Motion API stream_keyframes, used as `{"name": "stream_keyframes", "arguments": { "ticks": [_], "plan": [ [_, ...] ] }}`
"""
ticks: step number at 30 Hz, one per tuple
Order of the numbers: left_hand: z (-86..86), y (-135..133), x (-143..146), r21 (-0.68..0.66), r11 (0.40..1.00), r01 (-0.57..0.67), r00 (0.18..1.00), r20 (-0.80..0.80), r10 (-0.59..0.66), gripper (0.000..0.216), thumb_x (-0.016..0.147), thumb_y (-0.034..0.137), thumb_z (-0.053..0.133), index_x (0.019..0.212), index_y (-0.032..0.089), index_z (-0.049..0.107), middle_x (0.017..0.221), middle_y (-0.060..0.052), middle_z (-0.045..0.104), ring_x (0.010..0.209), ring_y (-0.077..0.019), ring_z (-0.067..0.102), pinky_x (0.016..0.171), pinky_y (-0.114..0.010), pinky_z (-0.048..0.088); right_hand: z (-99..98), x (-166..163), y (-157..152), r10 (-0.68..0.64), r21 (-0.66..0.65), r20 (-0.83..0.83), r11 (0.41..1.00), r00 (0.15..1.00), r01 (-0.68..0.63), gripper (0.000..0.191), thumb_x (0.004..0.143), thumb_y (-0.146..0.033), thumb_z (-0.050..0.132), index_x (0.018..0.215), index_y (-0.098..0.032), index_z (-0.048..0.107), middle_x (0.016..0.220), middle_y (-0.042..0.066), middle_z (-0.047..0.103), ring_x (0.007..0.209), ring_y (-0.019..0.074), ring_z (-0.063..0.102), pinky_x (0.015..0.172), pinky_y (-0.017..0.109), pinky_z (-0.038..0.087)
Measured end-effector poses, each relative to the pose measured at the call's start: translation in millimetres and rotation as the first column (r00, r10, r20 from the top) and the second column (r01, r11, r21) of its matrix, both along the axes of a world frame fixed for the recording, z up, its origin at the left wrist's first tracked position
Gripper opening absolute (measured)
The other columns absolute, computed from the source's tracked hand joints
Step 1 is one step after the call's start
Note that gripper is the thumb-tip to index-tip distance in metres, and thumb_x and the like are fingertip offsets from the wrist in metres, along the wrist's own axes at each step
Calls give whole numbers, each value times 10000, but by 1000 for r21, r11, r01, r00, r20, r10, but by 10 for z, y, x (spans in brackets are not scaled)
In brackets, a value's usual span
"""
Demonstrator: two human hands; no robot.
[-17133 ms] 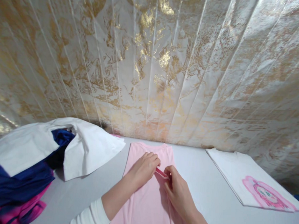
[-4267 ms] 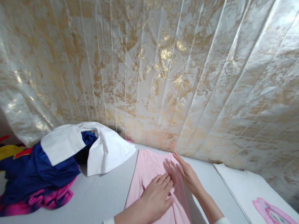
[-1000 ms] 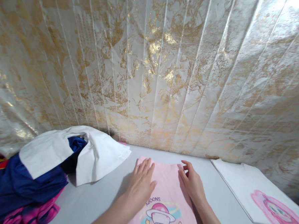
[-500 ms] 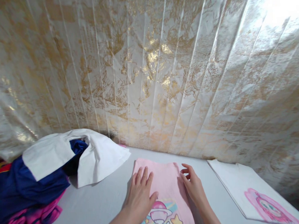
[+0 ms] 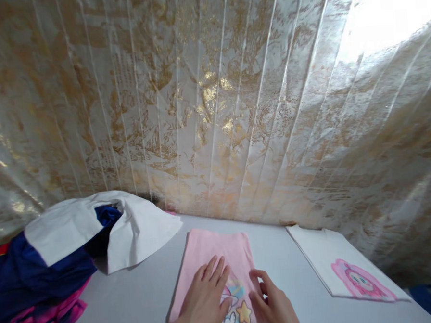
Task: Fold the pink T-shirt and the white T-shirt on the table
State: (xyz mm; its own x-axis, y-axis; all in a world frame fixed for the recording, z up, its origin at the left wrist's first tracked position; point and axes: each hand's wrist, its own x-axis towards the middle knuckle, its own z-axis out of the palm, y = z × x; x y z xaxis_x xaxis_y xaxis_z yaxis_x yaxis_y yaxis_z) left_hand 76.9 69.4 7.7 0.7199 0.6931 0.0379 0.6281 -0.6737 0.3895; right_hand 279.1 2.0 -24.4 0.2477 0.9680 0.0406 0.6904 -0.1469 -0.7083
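A folded pink T-shirt (image 5: 216, 250) with a cartoon print and a yellow star lies on the white table in front of me. My left hand (image 5: 204, 297) rests flat on its lower left part, fingers stretched out and slightly spread. My right hand (image 5: 275, 303) lies on its lower right edge, fingers loosely curved on the cloth, holding nothing.
A pile of clothes sits at the left: a white garment (image 5: 132, 228) over dark blue cloth (image 5: 33, 277) and magenta cloth (image 5: 39, 320). A folded white T-shirt (image 5: 336, 261) with a pink cartoon print lies at the right. A gold-patterned curtain (image 5: 212, 108) hangs behind the table (image 5: 136, 300).
Both hands have slid down the pink T-shirt toward me, from its upper part to its lower part. The T-shirt now lies folded with its printed side up.
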Motion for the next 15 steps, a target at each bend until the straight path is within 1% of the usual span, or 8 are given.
{"name": "stream_keyframes", "arguments": {
  "ticks": [3,5,6,8,9,11,13,15],
  "plan": [
    [1,7,1,-16,1000,-24,999,-36,23,629,847,353,526,1453,242,401,1549,-62,232,1440,-307,173,1140,-531,206,13,-47,26,-35,26,95,999,995,32,345,835,-428,378,1086,-253,539,789,23,715,708,212,688,633,266,462],
    [54,82,40,-33,999,-33,998,-56,31,639,817,340,551,1433,213,437,1535,-86,294,1428,-316,219,1136,-515,215,6,-74,37,-51,46,172,998,984,44,310,860,-411,355,1046,-266,557,800,20,726,717,215,702,621,260,456],
    [94,152,87,-25,999,-44,998,-41,43,636,799,317,565,1414,188,463,1516,-108,344,1413,-324,259,1132,-505,223,-9,-83,37,-52,59,207,997,977,40,294,872,-403,351,1025,-275,566,808,14,731,723,213,707,612,252,452],
    [178,356,250,17,997,-79,996,38,78,607,779,244,563,1373,133,504,1453,-152,442,1366,-333,341,1119,-482,238,-59,-101,27,-36,88,255,996,966,14,264,892,-394,359,995,-293,581,813,-3,735,723,201,712,588,234,442],
    [212,483,363,39,995,-87,993,81,84,587,787,207,537,1366,118,503,1438,-157,458,1348,-324,361,1112,-470,239,-93,-111,19,-35,111,270,994,962,5,253,898,-391,365,982,-299,585,812,-12,734,716,194,711,578,226,438],
    [246,751,620,57,995,-79,988,139,71,547,823,169,466,1368,126,488,1428,-138,469,1330,-290,375,1095,-442,253,-171,-139,5,-56,165,278,986,959,9,240,907,-388,369,954,-307,590,800,-23,730,687,181,706,554,215,430],
    [222,988,861,37,998,-49,983,179,42,491,839,178,453,1324,163,528,1353,-105,548,1260,-260,450,1049,-404,312,-249,-173,-3,-99,212,275,976,956,40,246,909,-394,364,917,-311,595,775,-24,723,638,178,696,522,218,419],
    [150,1153,1027,10,1000,-25,976,215,23,396,853,215,465,1225,194,599,1228,-76,635,1161,-243,523,987,-377,364,-313,-204,-5,-140,231,267,970,954,77,243,901,-408,376,886,-319,603,731,-25,714,587,181,682,489,226,406]
  ]
}}
